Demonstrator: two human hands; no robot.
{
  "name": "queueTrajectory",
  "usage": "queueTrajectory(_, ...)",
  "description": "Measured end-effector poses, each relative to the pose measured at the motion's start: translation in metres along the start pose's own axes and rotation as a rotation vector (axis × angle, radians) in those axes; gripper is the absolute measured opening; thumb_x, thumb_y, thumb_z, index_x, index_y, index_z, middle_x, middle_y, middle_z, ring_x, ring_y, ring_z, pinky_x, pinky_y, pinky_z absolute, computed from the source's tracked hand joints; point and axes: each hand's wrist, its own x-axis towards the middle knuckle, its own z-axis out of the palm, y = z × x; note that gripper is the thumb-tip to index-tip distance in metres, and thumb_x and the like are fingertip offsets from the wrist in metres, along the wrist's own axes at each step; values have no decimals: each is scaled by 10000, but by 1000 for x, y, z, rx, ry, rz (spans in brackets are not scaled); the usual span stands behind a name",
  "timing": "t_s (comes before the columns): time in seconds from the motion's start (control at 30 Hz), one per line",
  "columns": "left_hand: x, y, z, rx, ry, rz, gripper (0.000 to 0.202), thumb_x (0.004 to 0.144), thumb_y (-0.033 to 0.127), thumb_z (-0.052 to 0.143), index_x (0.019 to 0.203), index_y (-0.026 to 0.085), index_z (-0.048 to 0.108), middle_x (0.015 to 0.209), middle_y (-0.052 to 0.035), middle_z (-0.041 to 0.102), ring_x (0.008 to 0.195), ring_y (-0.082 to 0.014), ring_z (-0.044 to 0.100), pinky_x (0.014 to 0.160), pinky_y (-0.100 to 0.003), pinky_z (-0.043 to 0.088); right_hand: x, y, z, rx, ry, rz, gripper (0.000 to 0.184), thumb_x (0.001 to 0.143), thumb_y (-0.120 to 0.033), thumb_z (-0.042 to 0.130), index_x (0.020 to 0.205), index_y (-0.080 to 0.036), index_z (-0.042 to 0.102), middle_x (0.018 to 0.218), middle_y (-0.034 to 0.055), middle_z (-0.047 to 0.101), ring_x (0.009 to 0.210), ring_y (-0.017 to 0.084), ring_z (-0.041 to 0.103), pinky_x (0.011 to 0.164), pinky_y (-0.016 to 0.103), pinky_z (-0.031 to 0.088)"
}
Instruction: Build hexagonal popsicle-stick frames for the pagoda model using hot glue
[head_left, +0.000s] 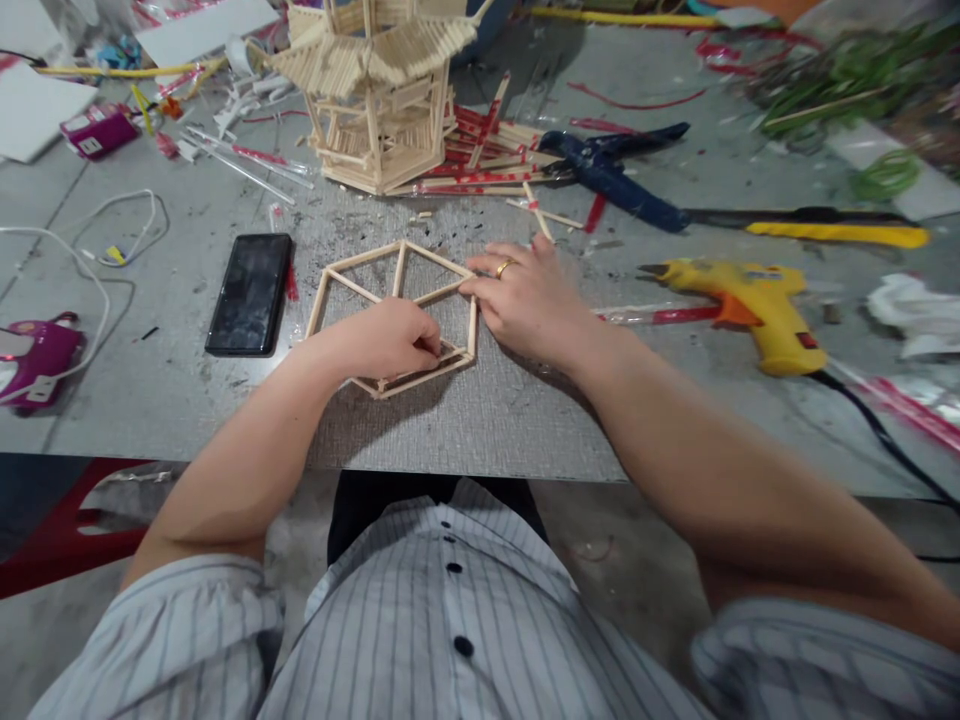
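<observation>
A hexagonal frame of thin wooden sticks (390, 270) lies flat on the grey table (487, 420) in front of me. My left hand (390, 338) rests on its near side with fingers curled, pinching a stick inside the frame. My right hand (525, 295), a ring on one finger, lies palm down at the frame's right edge, its fingertips pressed together against the right corner stick.
A stick-built pagoda model (375, 90) stands at the back, with loose sticks and red-striped wrappers (480, 150) beside it. A black phone (250, 292) lies left of the frame. A yellow glue gun (750, 305) lies right. Blue pliers (615, 170) and cables lie around.
</observation>
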Motion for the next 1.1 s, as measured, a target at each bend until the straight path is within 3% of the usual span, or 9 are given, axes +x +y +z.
queueTrajectory(0.33,2,0,4,40,-5,36,169,794,196,590,825,184,755,721,4,713,636,-121,589,635,-246,392,1,-2,-4,22,-52,26,405,948,-198,361,1132,-269,716,1319,114,645,1307,371,468,1083,710,196)
queueTrajectory(0.53,3,-1,5,50,-21,54,152,786,196,596,767,181,746,714,-3,718,616,-119,582,626,-256,377,1,-1,-5,11,-35,-2,406,975,-248,332,1100,-283,716,1270,110,664,1273,352,485,1058,690,251)
queueTrajectory(0.87,2,1,3,82,-50,43,166,803,221,587,794,182,747,747,-10,721,635,-120,582,635,-251,372,2,-6,-9,-11,-64,29,393,936,-173,381,1096,-251,731,1290,128,657,1291,379,485,1075,713,238)
queueTrajectory(1.1,-2,0,-7,-18,-25,61,166,797,222,572,819,178,730,719,16,702,620,-98,567,623,-219,375,8,-16,-23,-27,-76,59,390,935,-159,384,1091,-224,735,1317,115,653,1313,333,495,1116,649,249)
